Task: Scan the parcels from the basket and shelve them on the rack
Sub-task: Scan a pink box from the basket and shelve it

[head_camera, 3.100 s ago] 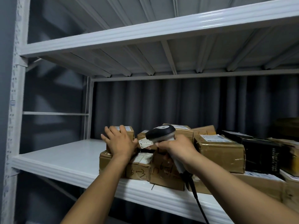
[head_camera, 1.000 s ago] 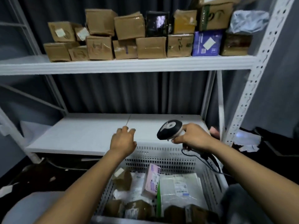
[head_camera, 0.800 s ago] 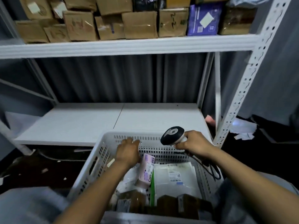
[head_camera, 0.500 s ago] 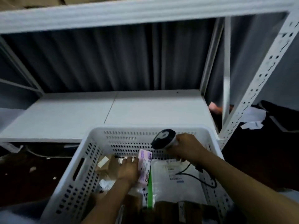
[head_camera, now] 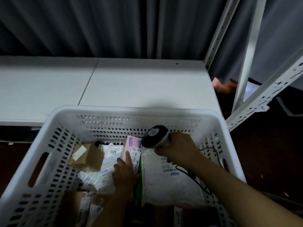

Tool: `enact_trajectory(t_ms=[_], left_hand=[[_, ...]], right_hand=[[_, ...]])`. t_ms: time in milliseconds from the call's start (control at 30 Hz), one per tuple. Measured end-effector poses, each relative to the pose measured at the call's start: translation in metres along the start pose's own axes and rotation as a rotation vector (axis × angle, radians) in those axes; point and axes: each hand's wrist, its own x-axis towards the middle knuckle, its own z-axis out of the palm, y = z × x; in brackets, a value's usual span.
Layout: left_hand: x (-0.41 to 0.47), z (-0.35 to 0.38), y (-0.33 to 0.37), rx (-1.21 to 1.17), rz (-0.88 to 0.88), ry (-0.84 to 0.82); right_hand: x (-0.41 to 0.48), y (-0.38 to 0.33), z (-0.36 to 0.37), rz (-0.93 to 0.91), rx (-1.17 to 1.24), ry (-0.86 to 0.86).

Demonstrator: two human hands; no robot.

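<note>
A white perforated basket (head_camera: 139, 112) fills the lower view and holds several parcels. My left hand (head_camera: 125, 171) grips a pink box (head_camera: 133, 148) standing on edge in the middle of the basket. My right hand (head_camera: 177, 150) holds a black-and-white barcode scanner (head_camera: 155, 136), its head right beside the pink box's label. To the right lies a large white padded mailer (head_camera: 165, 181) with a green edge. A brown cardboard box (head_camera: 88, 155) and a white bag marked 6813 (head_camera: 113, 152) lie to the left.
The white lower shelf (head_camera: 131, 82) of the rack lies just beyond the basket. A perforated white upright (head_camera: 268, 90) stands at the right. Dark curtain hangs behind. The scanner's black cable (head_camera: 193, 179) trails over the mailer. Dark floor lies on both sides.
My view dropped from the upper shelf of parcels to the basket. My left hand reached in and took hold of the pink box; my right hand brought the scanner down beside it.
</note>
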Motion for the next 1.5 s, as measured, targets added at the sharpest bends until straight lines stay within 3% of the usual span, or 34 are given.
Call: enact_trajectory(t_ms=[167,433,700,900,1067,1200,1367,1500], left_hand=[[-0.008,-0.008,-0.003,-0.134,-0.044,0.078],[-0.064,-0.072,-0.003,-0.663,-0.085,0.225],[-0.153,-0.171,0.007,-1.108,0.094,0.329],[-0.213,-0.201,0.003,-1.454,0.255,0.169],[-0.240,-0.204,0.001,-1.558,0.336,0.104],[-0.251,-0.200,-0.005,-1.660,0.358,0.012],[-0.250,-0.198,-0.015,-1.875,0.318,0.033],[-0.256,-0.201,-0.018,-1.851,0.324,-0.046]], right_hand=[[-0.001,-0.009,0.003,0.020,0.075,0.005],[-0.025,-0.036,-0.016,-0.021,0.101,0.078],[-0.093,-0.050,-0.033,-0.073,0.556,0.191],[-0.137,-0.047,-0.037,-0.175,0.874,0.165],[-0.158,-0.048,-0.020,-0.153,1.229,0.101],[-0.161,-0.045,-0.014,-0.168,1.344,0.074],[-0.153,-0.047,-0.005,-0.153,1.454,-0.041],[-0.152,-0.056,0.004,-0.189,1.491,-0.110]])
